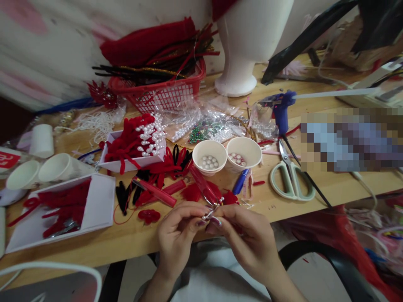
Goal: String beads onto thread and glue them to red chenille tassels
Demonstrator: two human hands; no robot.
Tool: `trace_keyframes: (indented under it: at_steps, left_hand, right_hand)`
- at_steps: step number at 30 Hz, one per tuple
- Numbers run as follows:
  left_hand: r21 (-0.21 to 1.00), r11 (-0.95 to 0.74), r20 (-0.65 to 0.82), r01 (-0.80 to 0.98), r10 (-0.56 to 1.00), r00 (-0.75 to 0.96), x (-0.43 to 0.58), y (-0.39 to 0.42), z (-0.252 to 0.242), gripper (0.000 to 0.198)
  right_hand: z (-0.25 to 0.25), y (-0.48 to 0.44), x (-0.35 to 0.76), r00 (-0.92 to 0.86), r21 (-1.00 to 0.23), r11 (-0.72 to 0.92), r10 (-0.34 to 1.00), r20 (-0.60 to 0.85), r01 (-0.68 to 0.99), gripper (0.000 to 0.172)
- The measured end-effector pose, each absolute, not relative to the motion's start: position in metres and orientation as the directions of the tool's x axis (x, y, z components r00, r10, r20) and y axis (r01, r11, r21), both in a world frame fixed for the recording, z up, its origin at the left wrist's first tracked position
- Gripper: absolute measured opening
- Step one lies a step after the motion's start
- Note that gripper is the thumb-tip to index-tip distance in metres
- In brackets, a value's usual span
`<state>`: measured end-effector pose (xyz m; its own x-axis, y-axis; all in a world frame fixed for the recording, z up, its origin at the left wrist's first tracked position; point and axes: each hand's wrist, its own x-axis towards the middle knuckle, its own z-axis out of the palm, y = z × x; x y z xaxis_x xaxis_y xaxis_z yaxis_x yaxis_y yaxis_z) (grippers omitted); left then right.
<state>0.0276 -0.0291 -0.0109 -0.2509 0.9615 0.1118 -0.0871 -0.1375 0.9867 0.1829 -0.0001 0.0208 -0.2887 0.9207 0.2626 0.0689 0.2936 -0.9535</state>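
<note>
Both hands meet at the front edge of the wooden table, fingertips pinched close together. My left hand [178, 235] and my right hand [248, 235] are closed on a small silvery-white piece [208, 215], too small to name. Just beyond the fingertips lies a glossy red strip-like item [204, 184], with a few small white beads [221, 199] beside it. Farther on stand two white paper cups, the left cup [201, 147] with white pearl beads and the right cup [252, 147] with pinkish-red and white ones.
Green-handled scissors [292, 184], a blue glue gun [281, 111] and a blue marker [241, 182] lie to the right. Leftward are two white boxes, a near box [103, 197] and a far box [110, 161], with red fuzzy pieces. A red basket [170, 94] stands behind.
</note>
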Motion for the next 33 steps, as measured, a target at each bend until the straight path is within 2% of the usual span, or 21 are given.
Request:
trace_keyframes:
  at_steps: [6,10,20,23,28,33]
  left_hand:
    - [0.982,-0.177,0.149,-0.073,0.947,-0.284,0.0283,-0.0308,-0.0112,0.009]
    - [0.983,-0.171,0.144,-0.066,0.944,-0.296,0.0303,-0.03,-0.0098,0.015]
    - [0.965,-0.123,0.044,-0.232,0.947,-0.317,0.0325,-0.0267,-0.0035,0.016]
    - [0.962,-0.083,0.003,-0.26,0.956,-0.293,0.0308,-0.0255,-0.0036,0.02]
    - [0.957,-0.06,-0.012,-0.285,0.97,-0.242,0.0288,-0.0247,-0.0046,0.021]
    - [0.964,-0.045,-0.011,-0.264,0.979,-0.204,0.0287,-0.0255,-0.0057,0.023]
  right_hand:
    - [0.0222,-0.0009,0.1822,-0.3,-0.936,0.332,0.911,0.285,0.118,0.015]
    - [0.0241,-0.0008,0.1789,-0.281,-0.944,0.318,0.917,0.282,0.089,0.015]
    - [0.0244,-0.0011,0.1736,-0.286,-0.969,0.248,0.927,0.242,-0.017,0.016]
    - [0.024,-0.0002,0.1748,-0.299,-0.969,0.247,0.923,0.242,-0.022,0.016]
    - [0.0227,0.0011,0.1775,-0.289,-0.956,0.287,0.922,0.258,0.062,0.016]
    - [0.0231,0.002,0.1765,-0.288,-0.953,0.303,0.915,0.281,0.033,0.017]
